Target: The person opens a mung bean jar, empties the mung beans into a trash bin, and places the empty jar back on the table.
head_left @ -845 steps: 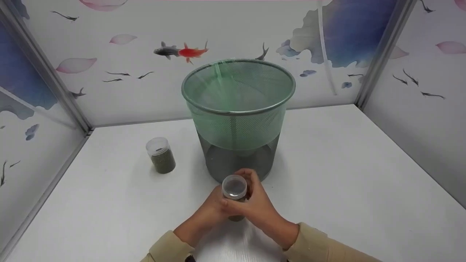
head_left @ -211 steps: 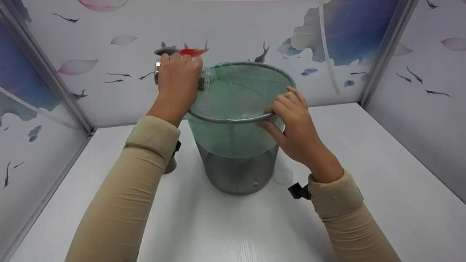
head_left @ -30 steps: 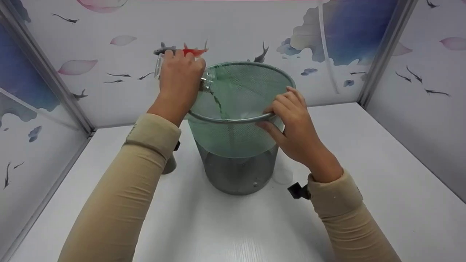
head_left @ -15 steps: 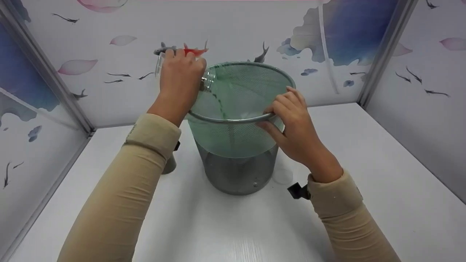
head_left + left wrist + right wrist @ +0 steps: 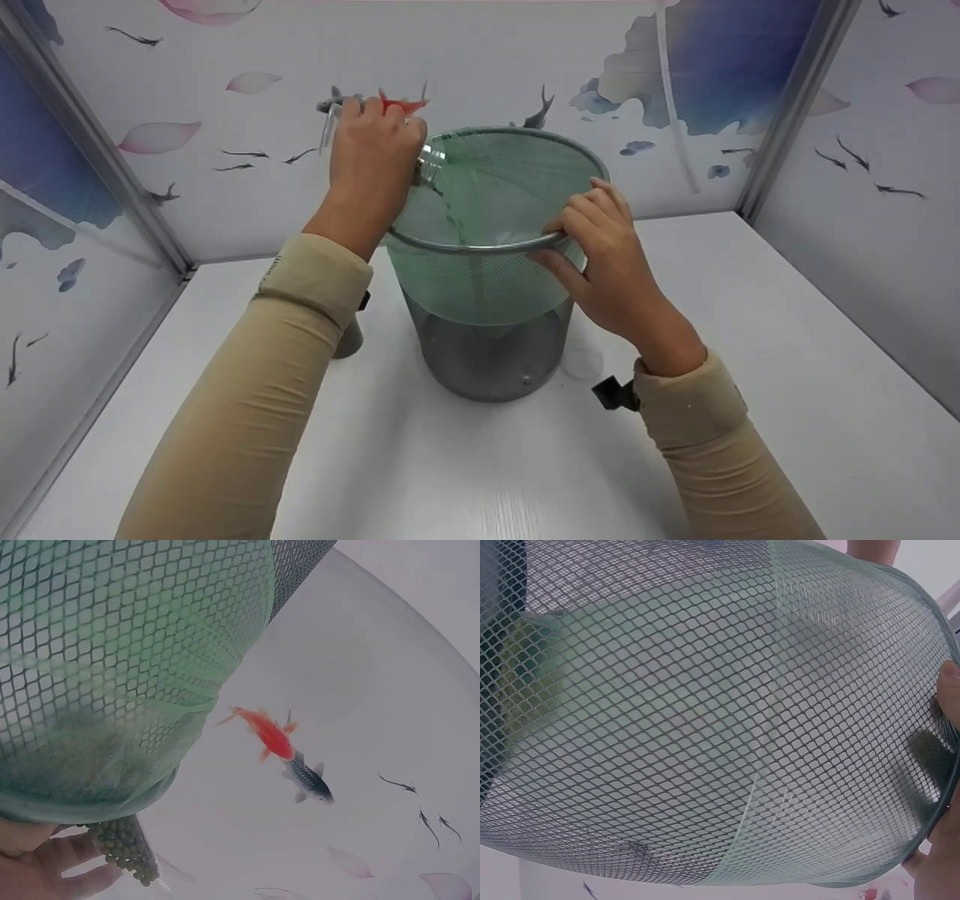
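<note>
In the head view my left hand [image 5: 375, 165] grips a clear jar [image 5: 430, 165] tipped mouth-down over the left rim of a mesh wastebasket [image 5: 491, 360]. A thin stream of small green beans [image 5: 454, 220] falls from its mouth into the green bag [image 5: 480, 289] lining the basket. Several beans [image 5: 127, 851] show through the jar wall in the left wrist view. My right hand [image 5: 607, 262] pinches the rim on the right, thumb outside and fingers over the inside. Through the mesh in the right wrist view, a yellowish-green patch [image 5: 529, 682] shows low in the bag.
A second jar [image 5: 349, 342] stands on the white table [image 5: 480, 465], left of the basket and mostly hidden by my left sleeve. A clear round lid [image 5: 583, 363] lies right of the basket's base. Printed panels [image 5: 247, 195] enclose the table behind and at both sides.
Earlier both hands held the jar upright before the basket; since then the left raised and tipped it, and the right took the rim. Over the last second beans keep falling, the jar tipping slightly more.
</note>
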`<move>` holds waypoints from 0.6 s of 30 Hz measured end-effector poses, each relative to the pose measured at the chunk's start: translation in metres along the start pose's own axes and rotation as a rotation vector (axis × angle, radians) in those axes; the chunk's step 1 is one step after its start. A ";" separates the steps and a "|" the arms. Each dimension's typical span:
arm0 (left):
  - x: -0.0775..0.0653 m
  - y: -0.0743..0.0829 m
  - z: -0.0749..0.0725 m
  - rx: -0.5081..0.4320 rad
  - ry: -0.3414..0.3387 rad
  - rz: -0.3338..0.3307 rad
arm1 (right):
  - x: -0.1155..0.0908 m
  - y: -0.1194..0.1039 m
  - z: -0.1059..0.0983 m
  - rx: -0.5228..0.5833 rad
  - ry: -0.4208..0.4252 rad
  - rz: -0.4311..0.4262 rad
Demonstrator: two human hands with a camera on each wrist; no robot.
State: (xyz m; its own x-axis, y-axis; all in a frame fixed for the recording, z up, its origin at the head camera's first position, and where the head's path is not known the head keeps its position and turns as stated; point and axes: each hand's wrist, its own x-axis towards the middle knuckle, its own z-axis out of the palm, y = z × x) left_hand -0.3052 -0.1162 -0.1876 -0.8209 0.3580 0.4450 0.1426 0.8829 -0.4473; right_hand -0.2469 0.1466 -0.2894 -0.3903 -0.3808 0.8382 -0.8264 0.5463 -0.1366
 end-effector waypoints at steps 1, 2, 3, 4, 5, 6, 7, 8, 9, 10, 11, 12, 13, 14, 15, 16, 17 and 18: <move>0.000 0.000 0.000 0.000 0.001 0.000 | 0.000 0.000 0.000 -0.001 0.000 -0.001; 0.000 0.000 0.000 -0.001 0.001 0.000 | 0.000 0.000 0.000 -0.001 0.000 -0.001; 0.000 0.000 0.000 -0.002 0.002 0.000 | 0.000 0.000 0.000 -0.001 0.000 -0.001; 0.000 0.000 0.000 0.000 0.000 0.001 | 0.000 0.000 0.000 0.000 0.000 -0.001; 0.000 0.000 0.000 0.002 0.000 0.002 | 0.000 0.000 0.000 0.000 0.001 0.000; 0.000 0.000 -0.001 0.008 -0.002 0.004 | 0.000 0.000 0.000 0.000 0.001 0.000; 0.000 0.000 -0.001 0.014 -0.005 0.006 | 0.000 0.000 0.000 0.001 0.001 -0.001; 0.000 0.000 -0.001 0.018 -0.006 0.008 | 0.000 0.000 0.000 0.001 0.001 -0.001; 0.000 0.000 -0.001 0.024 -0.007 0.010 | 0.000 0.000 0.000 0.002 0.001 -0.001; 0.000 0.000 -0.002 0.030 -0.009 0.013 | 0.000 0.000 0.000 0.002 0.001 -0.001; 0.000 0.000 -0.002 0.035 -0.007 0.016 | 0.000 0.000 -0.001 0.001 0.001 -0.001; 0.000 0.001 -0.002 0.038 -0.008 0.019 | 0.000 0.000 -0.001 0.000 0.000 -0.001; 0.000 0.001 -0.002 0.040 -0.006 0.021 | 0.000 0.000 -0.001 0.000 -0.001 -0.001; 0.000 0.000 -0.002 0.040 -0.004 0.022 | 0.000 0.000 -0.001 -0.001 -0.001 0.000; 0.000 0.000 -0.002 0.041 -0.001 0.022 | 0.000 0.000 -0.001 -0.002 -0.002 0.000; 0.000 0.000 -0.002 0.040 0.001 0.023 | 0.000 0.000 -0.001 -0.005 -0.005 0.000; 0.000 0.000 -0.001 0.038 0.006 0.022 | 0.000 0.000 -0.001 -0.007 -0.007 -0.001; 0.001 0.000 -0.001 0.038 0.008 0.022 | 0.000 0.000 0.000 -0.009 -0.008 -0.001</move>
State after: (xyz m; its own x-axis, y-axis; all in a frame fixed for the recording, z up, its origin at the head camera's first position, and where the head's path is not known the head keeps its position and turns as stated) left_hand -0.3050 -0.1156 -0.1866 -0.8133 0.3801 0.4405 0.1398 0.8627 -0.4861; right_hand -0.2469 0.1471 -0.2891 -0.3930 -0.3873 0.8340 -0.8231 0.5524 -0.1314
